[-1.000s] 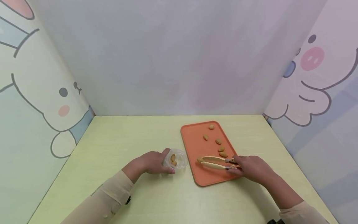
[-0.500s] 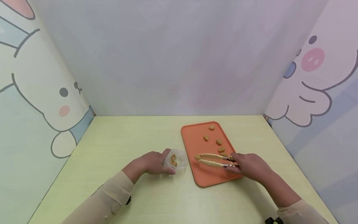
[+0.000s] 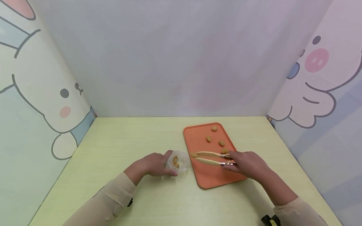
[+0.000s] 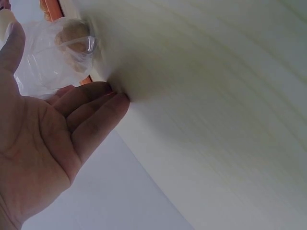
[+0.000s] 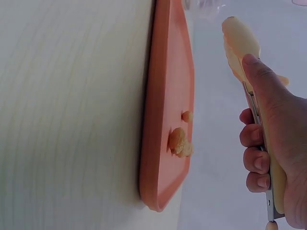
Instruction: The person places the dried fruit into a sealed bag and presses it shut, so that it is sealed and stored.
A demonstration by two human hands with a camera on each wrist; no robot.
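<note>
The left grip [image 3: 154, 164] clasps a clear container [image 3: 182, 161] on its right side, thumb and forefinger around it, with two brown pieces [image 3: 176, 161] inside. The right grip [image 3: 246, 164] is wrapped around the tongs [image 3: 207, 161], its thumb lying along one arm in the right wrist view. The cream tong tips reach out leftward from this grip, over the tray's left edge and near the container, with one brown lump [image 3: 194, 155] pinched between them. The orange tray [image 3: 210, 175] lies below and left of the right grip, flat on the bench [image 3: 135, 135]. At least four more nuggets [image 3: 221, 143] lie scattered on it, beyond the right grip; the tongs may hide another. A pale wall [image 3: 181, 62] rises past both grips.
</note>
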